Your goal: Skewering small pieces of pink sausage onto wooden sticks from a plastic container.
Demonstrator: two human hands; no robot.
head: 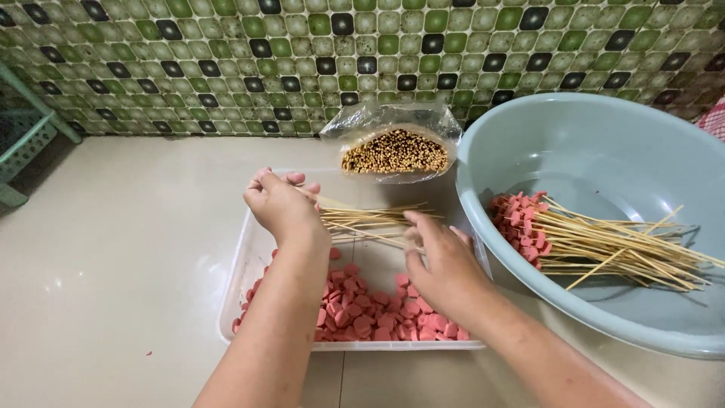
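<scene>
Bamboo skewers [370, 219] bunched in left hand [283, 204] grip; right hand [442, 261] grip unclear, blurred.

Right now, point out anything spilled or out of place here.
One small pink crumb lies on the floor left of the clear tray, apart from the sausage slices inside it. Nothing else stands out.

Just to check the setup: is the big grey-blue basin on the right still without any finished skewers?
No: the basin already holds a pile of skewers with pink sausage pieces on them.
</scene>
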